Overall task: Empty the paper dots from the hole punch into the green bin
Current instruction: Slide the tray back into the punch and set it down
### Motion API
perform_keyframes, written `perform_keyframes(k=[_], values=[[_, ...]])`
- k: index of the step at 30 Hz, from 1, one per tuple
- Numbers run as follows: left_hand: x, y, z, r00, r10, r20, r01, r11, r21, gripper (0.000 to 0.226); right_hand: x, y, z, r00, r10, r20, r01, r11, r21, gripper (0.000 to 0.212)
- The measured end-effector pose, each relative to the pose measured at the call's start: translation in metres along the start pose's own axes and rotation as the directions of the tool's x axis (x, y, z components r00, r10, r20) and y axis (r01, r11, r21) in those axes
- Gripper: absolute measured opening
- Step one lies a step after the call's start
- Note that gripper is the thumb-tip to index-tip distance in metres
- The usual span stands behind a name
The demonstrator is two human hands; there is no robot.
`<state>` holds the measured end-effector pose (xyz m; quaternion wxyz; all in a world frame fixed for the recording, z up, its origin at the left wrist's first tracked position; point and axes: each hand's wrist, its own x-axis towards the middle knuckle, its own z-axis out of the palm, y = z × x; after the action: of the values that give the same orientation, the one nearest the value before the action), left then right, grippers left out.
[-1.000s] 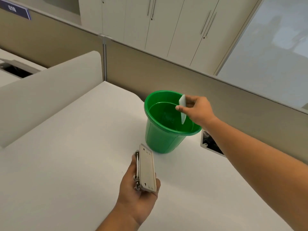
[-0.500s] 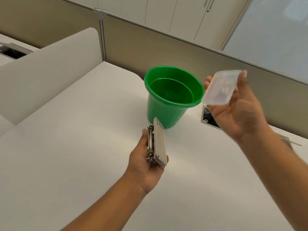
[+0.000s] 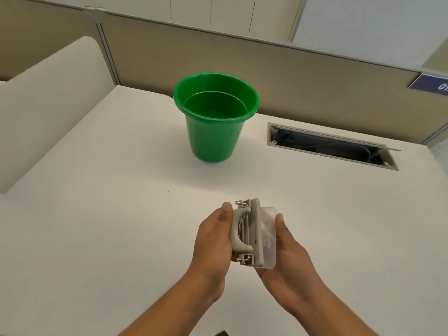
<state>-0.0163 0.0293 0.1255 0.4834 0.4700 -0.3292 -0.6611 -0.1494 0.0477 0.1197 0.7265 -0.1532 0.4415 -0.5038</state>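
A green bin (image 3: 213,132) stands upright on the white desk (image 3: 101,214), toward the back. Well in front of it, above the desk, I hold a grey hole punch (image 3: 247,235) on its side. My left hand (image 3: 213,236) grips its handle side. My right hand (image 3: 286,260) presses a translucent plastic tray cover (image 3: 268,236) flat against the punch's base. No paper dots are visible in the bin from here.
A recessed cable slot (image 3: 332,146) with wires lies open in the desk to the right of the bin. Beige partition walls (image 3: 266,76) run behind the desk, and a white divider panel (image 3: 51,103) stands along the left side.
My right hand has come back from over the bin with the plastic cover and now holds it against the punch's base. The punch has moved nearer to me.
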Motion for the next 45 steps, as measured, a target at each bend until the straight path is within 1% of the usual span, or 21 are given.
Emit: perform_keyframes(k=[5,9,13,19,25,27,29,32,35,37,39,42,45], values=[[-0.012,-0.011,0.01,0.999,0.018,0.032,-0.022,0.994,0.105,0.049,-0.014,0.013,-0.006,1.0,0.019,-0.021,-0.018,0.999,0.035,0.05],[-0.015,-0.018,0.016,0.999,0.038,0.004,-0.038,0.983,0.178,0.045,-0.018,0.015,-0.01,1.0,0.008,-0.024,-0.006,0.997,0.07,0.048],[-0.014,-0.021,0.018,0.999,0.046,-0.02,-0.04,0.973,0.227,0.044,-0.018,0.016,-0.012,1.0,-0.006,-0.028,0.008,0.997,0.07,0.048],[-0.015,-0.023,0.019,0.987,0.159,-0.032,-0.133,0.904,0.406,0.041,-0.017,0.018,-0.011,0.999,-0.018,-0.027,0.02,0.996,0.085,0.049],[-0.015,-0.02,0.017,0.985,0.172,-0.018,-0.143,0.87,0.473,0.043,-0.017,0.019,-0.011,0.999,-0.029,-0.022,0.03,0.998,0.052,0.045],[-0.015,-0.02,0.017,0.987,0.158,-0.004,-0.137,0.871,0.471,0.042,-0.016,0.019,-0.011,0.999,-0.045,-0.027,0.046,0.998,0.035,0.043],[-0.012,-0.018,0.014,0.993,0.117,-0.004,-0.104,0.9,0.424,0.04,-0.013,0.019,-0.011,0.997,-0.066,-0.028,0.066,0.998,0.006,0.04],[-0.008,-0.017,0.01,0.995,0.081,-0.049,-0.058,0.931,0.36,0.035,-0.013,0.017,-0.011,0.993,-0.112,-0.031,0.11,0.993,-0.052,0.038],[-0.005,-0.016,0.006,0.993,0.073,-0.091,-0.042,0.952,0.303,0.033,-0.013,0.016,-0.012,0.988,-0.134,-0.076,0.125,0.986,-0.112,0.037],[-0.005,-0.017,0.003,0.995,0.051,-0.088,-0.021,0.949,0.316,0.027,-0.013,0.016,-0.012,0.987,-0.119,-0.111,0.101,0.983,-0.152,0.04],[-0.005,-0.018,0.001,0.999,0.007,-0.047,0.008,0.947,0.321,0.021,-0.014,0.014,-0.012,0.985,-0.097,-0.144,0.072,0.982,-0.172,0.045],[-0.005,-0.015,-0.003,0.995,-0.063,0.073,0.039,0.958,0.285,0.024,-0.014,0.011,-0.012,0.98,-0.093,-0.176,0.052,0.973,-0.225,0.044],[-0.004,-0.01,-0.007,0.988,-0.083,0.127,0.049,0.967,0.251,0.017,-0.015,0.009,-0.013,0.983,-0.091,-0.161,0.054,0.974,-0.22,0.046]])
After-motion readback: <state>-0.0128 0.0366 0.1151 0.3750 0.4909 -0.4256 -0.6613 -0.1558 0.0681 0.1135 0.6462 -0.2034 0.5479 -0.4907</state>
